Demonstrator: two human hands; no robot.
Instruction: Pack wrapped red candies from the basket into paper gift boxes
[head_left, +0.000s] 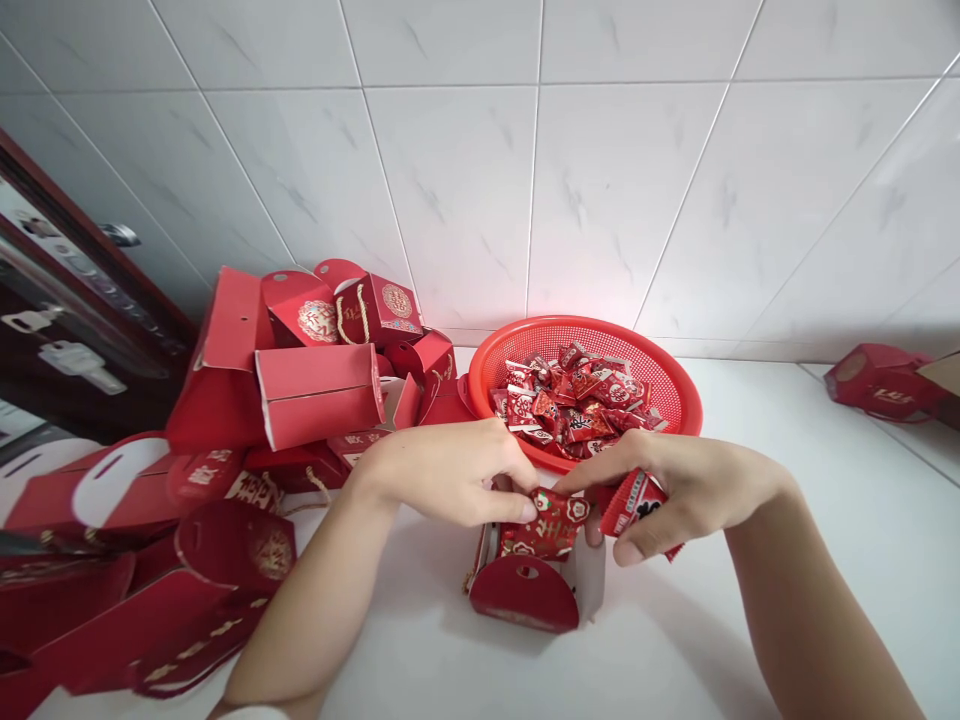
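Pinching a packet (pixel 546 525) in the box (pixel 591 580) with the left hand (pixel 461 478), away from the table's (pixel 765 410) back edge; holding another packet (pixel 631 507) in the half-curled right hand (pixel 682 495); best to press gently, sparing the flap (pixel 525 597).

A marbled tile wall (pixel 465 180) rises behind the white table (pixel 765 420); left of the table stands a dark-framed panel (pixel 135 345) bearing key-shaped pieces (pixel 82 366).

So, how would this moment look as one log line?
left hand: touching patterned packet in open box | right hand: holding red packet | beyond: basket of wrapped pieces
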